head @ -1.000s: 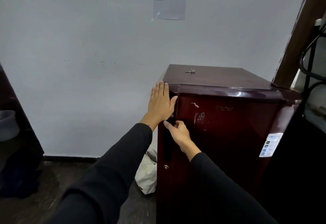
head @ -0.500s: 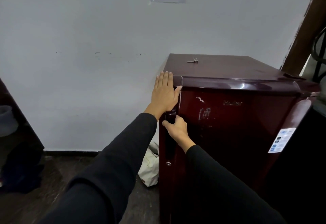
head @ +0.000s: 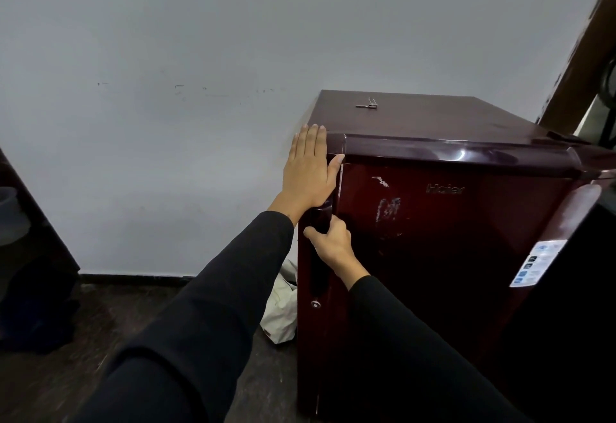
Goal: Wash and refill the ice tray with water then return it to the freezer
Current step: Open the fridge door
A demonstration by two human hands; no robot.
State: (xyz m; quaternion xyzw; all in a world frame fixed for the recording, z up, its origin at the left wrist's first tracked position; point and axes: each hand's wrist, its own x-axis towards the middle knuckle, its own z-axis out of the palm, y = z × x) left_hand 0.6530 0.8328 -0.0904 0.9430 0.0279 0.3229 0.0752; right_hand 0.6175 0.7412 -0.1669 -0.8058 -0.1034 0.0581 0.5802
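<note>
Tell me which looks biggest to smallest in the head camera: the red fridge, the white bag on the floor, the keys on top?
1. red fridge
2. white bag, partly hidden behind the fridge
3. keys, farther back, so perhaps shrunk by distance

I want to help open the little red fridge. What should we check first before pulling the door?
1. Right hand grips the door handle: ok.
2. Left hand presses flat on the fridge side to steady it: ok.
3. Door shut now: ok.
4. Keys on the fridge top could slide off: not ok.
5. Lock unlocked: cannot tell.
6. White bag on the floor beside the fridge, away from the door's swing: cannot tell.
</note>
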